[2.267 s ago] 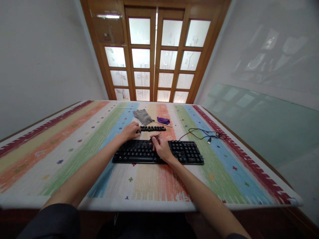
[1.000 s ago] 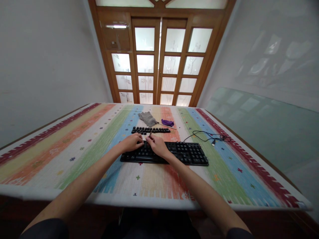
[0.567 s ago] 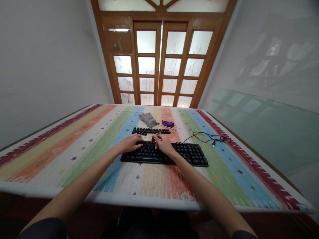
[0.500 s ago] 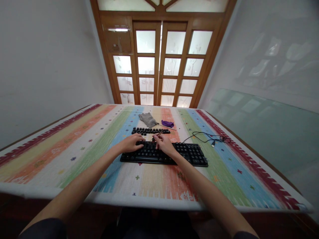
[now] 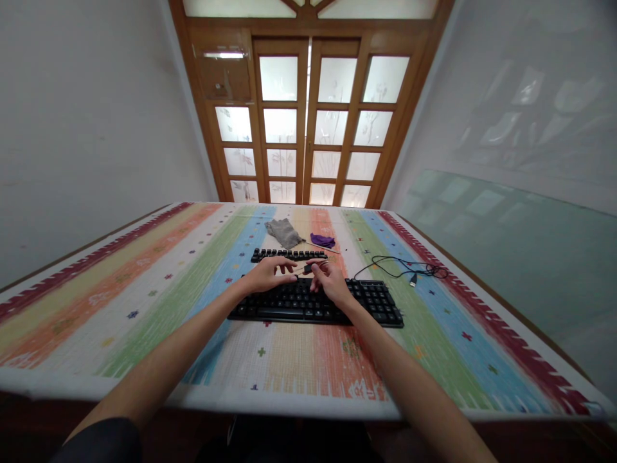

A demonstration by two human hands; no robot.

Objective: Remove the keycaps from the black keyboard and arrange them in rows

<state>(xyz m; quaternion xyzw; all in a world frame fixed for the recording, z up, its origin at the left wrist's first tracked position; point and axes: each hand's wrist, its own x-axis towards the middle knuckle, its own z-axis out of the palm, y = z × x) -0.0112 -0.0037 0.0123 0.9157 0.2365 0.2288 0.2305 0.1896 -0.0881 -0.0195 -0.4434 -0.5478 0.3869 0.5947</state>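
The black keyboard (image 5: 308,312) lies across the table in front of me, its upper edge partly hidden by my hands. My right hand (image 5: 330,281) is closed on a keycap puller with thin wire prongs. A small black keycap (image 5: 308,268) shows at its fingertips, above the keyboard's top edge. On the other side, my left hand (image 5: 270,273) has its fingers apart and holds nothing, with the fingertips close to the wires and keycap. Loose black keycaps (image 5: 270,254) stand in rows just behind the keyboard.
Behind the keycaps lie a grey cloth (image 5: 285,233), a purple cloth (image 5: 322,240) and a thin rod (image 5: 322,247). The coiled cable (image 5: 409,262) with its USB plug (image 5: 413,280) rests to the right. A striped tablecloth (image 5: 193,270) covers the table; wooden glazed doors (image 5: 308,116) stand beyond.
My right hand has lifted slightly off the keyboard and moved right, with a black keycap now showing at its fingertips. My left hand has moved right and come off the keys.
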